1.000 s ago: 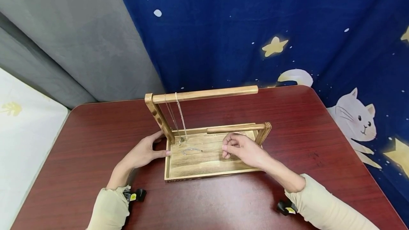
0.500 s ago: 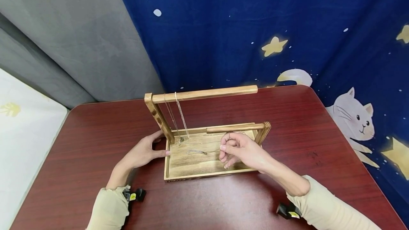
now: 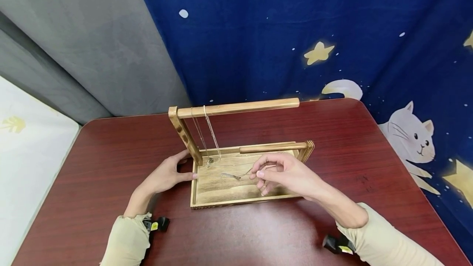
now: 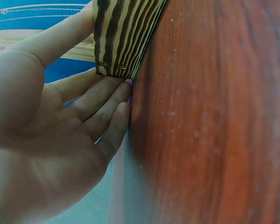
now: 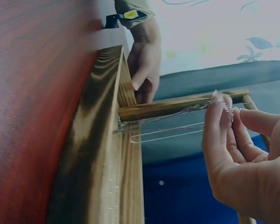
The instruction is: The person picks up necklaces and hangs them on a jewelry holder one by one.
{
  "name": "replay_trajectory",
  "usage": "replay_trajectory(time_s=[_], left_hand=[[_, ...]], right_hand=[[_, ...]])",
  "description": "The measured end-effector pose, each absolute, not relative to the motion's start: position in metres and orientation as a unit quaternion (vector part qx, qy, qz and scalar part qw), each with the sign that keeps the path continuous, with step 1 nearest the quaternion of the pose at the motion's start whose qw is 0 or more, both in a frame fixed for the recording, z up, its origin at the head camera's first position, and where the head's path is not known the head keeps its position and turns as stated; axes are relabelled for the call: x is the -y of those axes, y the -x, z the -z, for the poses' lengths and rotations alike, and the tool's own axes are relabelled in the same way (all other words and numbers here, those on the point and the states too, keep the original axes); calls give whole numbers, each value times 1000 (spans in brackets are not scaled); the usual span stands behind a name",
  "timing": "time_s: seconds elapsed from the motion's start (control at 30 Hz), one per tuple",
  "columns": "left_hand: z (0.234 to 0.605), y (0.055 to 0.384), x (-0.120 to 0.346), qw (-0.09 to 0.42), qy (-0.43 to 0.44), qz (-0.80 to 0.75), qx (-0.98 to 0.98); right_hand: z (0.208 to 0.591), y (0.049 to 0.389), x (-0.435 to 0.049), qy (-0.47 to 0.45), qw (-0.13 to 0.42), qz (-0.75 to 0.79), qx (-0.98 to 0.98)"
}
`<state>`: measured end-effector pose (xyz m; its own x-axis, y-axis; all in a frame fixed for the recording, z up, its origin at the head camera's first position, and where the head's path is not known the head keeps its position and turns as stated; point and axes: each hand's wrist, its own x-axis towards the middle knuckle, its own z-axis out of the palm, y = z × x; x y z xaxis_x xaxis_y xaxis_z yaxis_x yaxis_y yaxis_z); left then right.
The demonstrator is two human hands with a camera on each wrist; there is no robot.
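Note:
A wooden jewelry stand [image 3: 221, 193] with a shallow tray base stands on the table. My left hand [image 3: 167, 175] holds its left end, thumb on the rim, fingers beyond the corner; in the left wrist view the fingertips touch the striped wood [image 4: 123, 35]. Over the tray's right half, my right hand [image 3: 284, 175] pinches a thin chain necklace [image 5: 189, 109]. Part of the necklace [image 3: 230, 176] trails left, seemingly onto the tray floor. Two more necklaces, one thin [image 3: 199, 130] and one paler [image 3: 211, 130], hang at the upper bar's left end.
The upper bar [image 3: 251, 106] spans from a left post [image 3: 186, 136], its right end free. A shorter bar [image 3: 273, 147] runs lower, from the right post [image 3: 306, 152]. Beneath lies the reddish-brown table [image 3: 240, 237], with a blue curtain [image 3: 258, 44] behind it.
My right hand has shifted slightly and its fingers have spread around the chain. The trailing part of the necklace has been drawn to the right and straightened. My left hand stays in place.

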<state>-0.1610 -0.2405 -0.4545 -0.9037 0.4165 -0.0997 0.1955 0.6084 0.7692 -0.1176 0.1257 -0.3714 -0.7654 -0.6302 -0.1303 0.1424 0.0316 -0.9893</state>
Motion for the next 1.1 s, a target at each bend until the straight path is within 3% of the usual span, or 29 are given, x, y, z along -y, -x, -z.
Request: replay_trajectory(time_s=[0.4,1.1], left_hand=[[453,162,239,134,-170,-405,-888],[457,161,241,124,-176,-402,-890]], right_hand=[[347,117,-135,209,299,652,-664],[319,118,-155,200,203,660,-696]])
